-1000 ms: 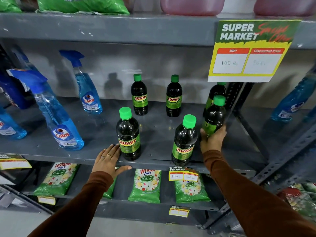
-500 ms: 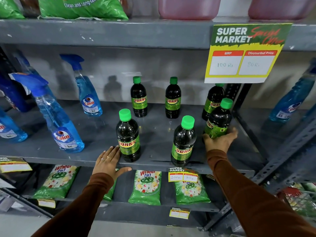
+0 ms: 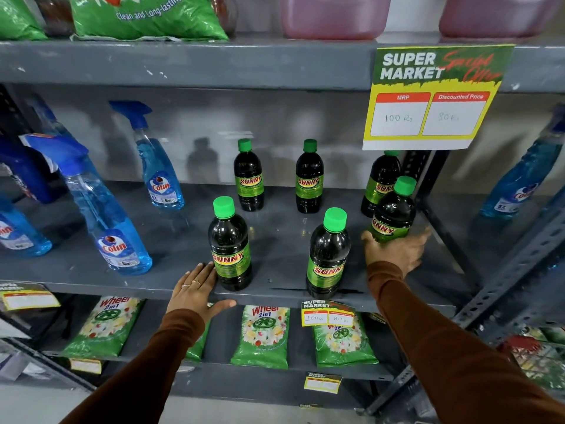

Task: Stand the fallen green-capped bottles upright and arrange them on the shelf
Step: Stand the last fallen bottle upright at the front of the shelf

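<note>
Several dark SUNNY bottles with green caps stand on the grey middle shelf (image 3: pixel 171 249). Three form a back row: left (image 3: pixel 248 179), middle (image 3: pixel 309 182), and right (image 3: pixel 380 185), partly hidden. Two more stand upright near the front edge, one at the left (image 3: pixel 230 246) and one in the middle (image 3: pixel 328 255). My right hand (image 3: pixel 396 252) wraps the base of another bottle (image 3: pixel 393 215), which leans slightly in front of the back-right one; its bottom is hidden by my fingers. My left hand (image 3: pixel 195 290) lies flat and open on the shelf edge, fingertips beside the front-left bottle.
Blue Colin spray bottles (image 3: pixel 122 240) fill the shelf's left side, and another (image 3: pixel 519 185) leans at the far right. A price sign (image 3: pixel 428 99) hangs from the upper shelf over the back-right bottle. Green Wheel packs (image 3: pixel 263 335) lie on the lower shelf. A slotted metal upright (image 3: pixel 501 286) borders the right.
My right hand has carried its bottle to the right and lowered it toward the shelf, in front of the back-right bottle. My left hand has stayed in place.
</note>
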`<state>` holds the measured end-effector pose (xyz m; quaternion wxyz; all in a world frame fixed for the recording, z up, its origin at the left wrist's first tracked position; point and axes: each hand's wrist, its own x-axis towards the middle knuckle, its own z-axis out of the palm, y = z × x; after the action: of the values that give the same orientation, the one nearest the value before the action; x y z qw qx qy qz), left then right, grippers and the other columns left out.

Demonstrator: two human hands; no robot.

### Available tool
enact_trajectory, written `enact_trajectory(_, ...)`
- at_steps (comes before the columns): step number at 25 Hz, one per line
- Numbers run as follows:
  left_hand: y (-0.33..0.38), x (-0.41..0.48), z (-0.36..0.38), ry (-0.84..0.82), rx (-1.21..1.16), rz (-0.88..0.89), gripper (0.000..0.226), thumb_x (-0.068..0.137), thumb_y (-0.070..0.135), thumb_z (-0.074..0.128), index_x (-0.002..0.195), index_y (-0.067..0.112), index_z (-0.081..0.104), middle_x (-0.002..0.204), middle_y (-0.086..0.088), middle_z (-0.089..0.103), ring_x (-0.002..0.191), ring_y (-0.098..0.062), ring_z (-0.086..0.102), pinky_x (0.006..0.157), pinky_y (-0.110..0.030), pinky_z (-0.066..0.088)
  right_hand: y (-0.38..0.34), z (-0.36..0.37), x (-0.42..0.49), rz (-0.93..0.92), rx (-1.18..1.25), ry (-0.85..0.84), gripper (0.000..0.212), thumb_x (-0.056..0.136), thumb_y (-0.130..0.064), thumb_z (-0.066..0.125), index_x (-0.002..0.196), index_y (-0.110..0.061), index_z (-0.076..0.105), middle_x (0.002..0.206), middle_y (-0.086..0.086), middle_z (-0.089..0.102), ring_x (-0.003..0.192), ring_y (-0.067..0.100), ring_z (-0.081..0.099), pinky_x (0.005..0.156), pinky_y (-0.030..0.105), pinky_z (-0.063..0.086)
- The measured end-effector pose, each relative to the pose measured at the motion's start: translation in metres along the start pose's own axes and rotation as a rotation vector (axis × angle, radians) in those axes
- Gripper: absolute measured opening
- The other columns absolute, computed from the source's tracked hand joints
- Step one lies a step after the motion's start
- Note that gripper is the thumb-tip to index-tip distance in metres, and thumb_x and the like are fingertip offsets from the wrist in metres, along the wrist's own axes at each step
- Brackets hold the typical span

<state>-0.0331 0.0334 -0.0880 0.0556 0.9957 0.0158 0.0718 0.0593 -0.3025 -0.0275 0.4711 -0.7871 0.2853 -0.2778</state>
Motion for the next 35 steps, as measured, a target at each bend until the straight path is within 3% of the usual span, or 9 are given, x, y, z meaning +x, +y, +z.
enact_trajectory(3, -0.001, 0.001, 0.001, -0.020, 0.007, -0.001, 0.119, 0.059, 0.090, -0.001, 0.122, 0.004, 0.051, 0.132, -0.014, 0.051, 0.126, -0.030, 0.043, 0.105, -0.045, 0.028, -0.009, 0.001, 0.001, 0.031, -0.095, 0.075, 0.114, 0.054, -0.039, 0.085, 0.136, 0.001, 0.016, 0.135, 0.030, 0.034, 0.120, 0.047, 0.036, 0.101, 0.056, 0.034)
enact_trajectory(6, -0.003, 0.002, 0.002, -0.027, -0.003, -0.002, 0.120, 0.058, 0.090, -0.001, 0.123, 0.004, 0.050, 0.134, -0.014, 0.049, 0.127, -0.031, 0.041, 0.106, -0.046, 0.027, -0.003, 0.000, 0.008, 0.048, 0.033, -0.023, 0.098, 0.059, -0.017, 0.083, 0.131, 0.002, 0.020, 0.131, 0.028, 0.043, 0.116, 0.047, 0.045, 0.100, 0.050, 0.038)
enact_trajectory(9, -0.004, 0.003, 0.002, -0.024, -0.004, -0.010, 0.129, 0.048, 0.093, -0.008, 0.131, 0.008, 0.041, 0.143, -0.009, 0.038, 0.134, -0.026, 0.029, 0.111, -0.042, 0.017, 0.002, -0.016, 0.007, 0.077, 0.141, -0.105, 0.081, 0.061, -0.010, 0.081, 0.124, -0.002, 0.030, 0.120, 0.026, 0.056, 0.108, 0.040, 0.056, 0.096, 0.042, 0.045)
enact_trajectory(15, 0.000, 0.004, -0.002, -0.050, -0.011, -0.031, 0.140, 0.034, 0.096, -0.011, 0.137, 0.011, 0.031, 0.149, -0.007, 0.026, 0.138, -0.022, 0.018, 0.114, -0.039, 0.009, 0.018, -0.052, -0.015, -0.020, 0.173, -0.125, 0.073, 0.061, -0.006, 0.078, 0.124, -0.006, 0.040, 0.118, 0.020, 0.059, 0.105, 0.031, 0.057, 0.089, 0.028, 0.040)
enact_trajectory(17, 0.002, 0.004, -0.005, -0.070, -0.023, -0.023, 0.131, 0.041, 0.096, 0.004, 0.137, 0.011, 0.030, 0.149, -0.007, 0.026, 0.139, -0.022, 0.017, 0.114, -0.039, 0.009, 0.022, -0.057, -0.022, -0.037, 0.191, -0.115, 0.073, 0.060, -0.005, 0.078, 0.124, -0.007, 0.041, 0.116, 0.019, 0.060, 0.099, 0.027, 0.058, 0.087, 0.026, 0.040)
enact_trajectory(21, 0.007, 0.004, -0.008, -0.115, -0.024, -0.024, 0.087, 0.076, 0.065, 0.050, 0.139, 0.012, 0.023, 0.152, -0.005, 0.017, 0.140, -0.020, 0.010, 0.116, -0.039, 0.006, 0.025, -0.070, -0.030, -0.062, 0.164, -0.111, 0.074, 0.059, -0.006, 0.078, 0.123, -0.006, 0.042, 0.115, 0.019, 0.060, 0.094, 0.024, 0.057, 0.085, 0.026, 0.040)
enact_trajectory(28, 0.008, 0.006, -0.010, -0.128, -0.005, -0.035, 0.086, 0.078, 0.063, 0.050, 0.140, 0.012, 0.021, 0.153, -0.005, 0.015, 0.140, -0.021, 0.008, 0.115, -0.039, 0.007, 0.032, -0.078, -0.036, -0.039, 0.166, -0.133, 0.076, 0.061, -0.006, 0.077, 0.126, -0.008, 0.038, 0.114, 0.019, 0.060, 0.091, 0.022, 0.055, 0.086, 0.028, 0.042)
enact_trajectory(33, 0.011, 0.002, -0.010, -0.164, -0.006, -0.062, 0.086, 0.079, 0.063, 0.046, 0.141, 0.013, 0.015, 0.153, -0.005, 0.011, 0.140, -0.022, 0.005, 0.116, -0.040, 0.006, 0.044, -0.079, -0.040, -0.031, 0.207, -0.234, 0.094, 0.061, 0.003, 0.075, 0.137, -0.003, 0.019, 0.136, 0.021, 0.040, 0.122, 0.029, 0.042, 0.108, 0.041, 0.033)
enact_trajectory(35, 0.010, 0.003, -0.010, -0.166, -0.007, -0.061, 0.089, 0.077, 0.066, 0.046, 0.141, 0.013, 0.016, 0.153, -0.006, 0.012, 0.140, -0.022, 0.006, 0.116, -0.040, 0.006, 0.055, -0.081, -0.055, -0.137, 0.055, -0.126, 0.073, 0.061, 0.000, 0.075, 0.123, 0.005, 0.037, 0.122, 0.025, 0.045, 0.120, 0.041, 0.040, 0.105, 0.051, 0.035)
